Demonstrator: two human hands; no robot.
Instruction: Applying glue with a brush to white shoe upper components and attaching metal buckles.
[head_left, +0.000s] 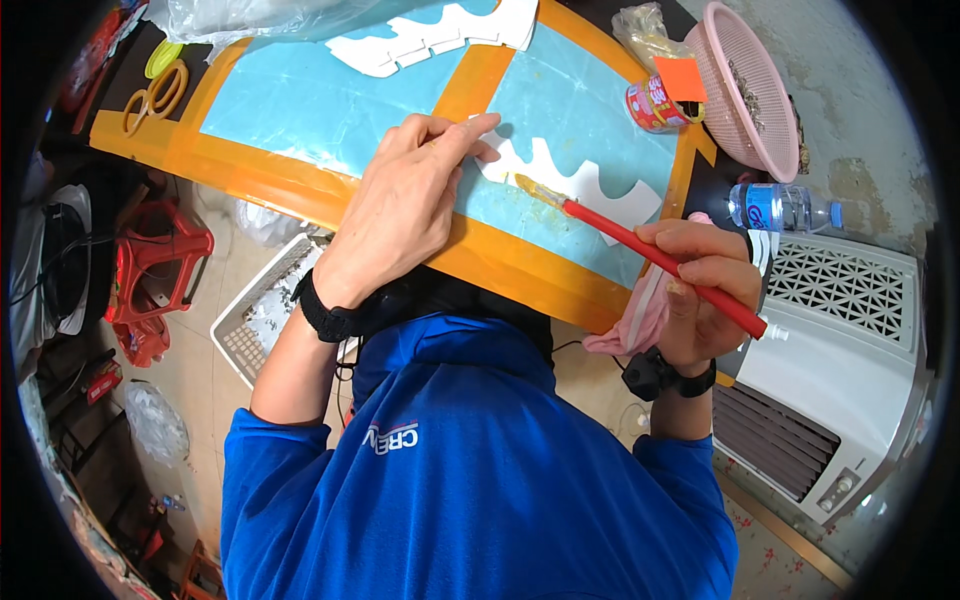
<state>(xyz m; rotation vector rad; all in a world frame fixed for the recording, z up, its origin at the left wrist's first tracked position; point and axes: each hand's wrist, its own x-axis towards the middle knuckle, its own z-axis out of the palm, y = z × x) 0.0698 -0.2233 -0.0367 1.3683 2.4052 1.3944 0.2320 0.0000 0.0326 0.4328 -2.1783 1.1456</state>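
My right hand [695, 275] grips a red-handled brush [640, 245]. Its bristles touch a white cut-out strip [585, 185] with a scalloped upper edge, lying on the blue tabletop [300, 105]. Over the strip's left end is my left hand [405, 200], palm down. Its index finger stretches out and the thumb lies apart from it on the strip, while the other fingers bend and are partly hidden. More white cut-out strips [430, 38] lie overlapped at the far side. Yellowish smears show on the blue surface around the bristles.
Orange tape borders the table [290, 195]. At right stand a red can [650, 106], pink basket [740, 90], plastic bottle [785, 207] and white air cooler [850, 360]. Yellow-handled scissors [155, 98] lie far left. A red stool [160, 255] and white crate [265, 310] are below.
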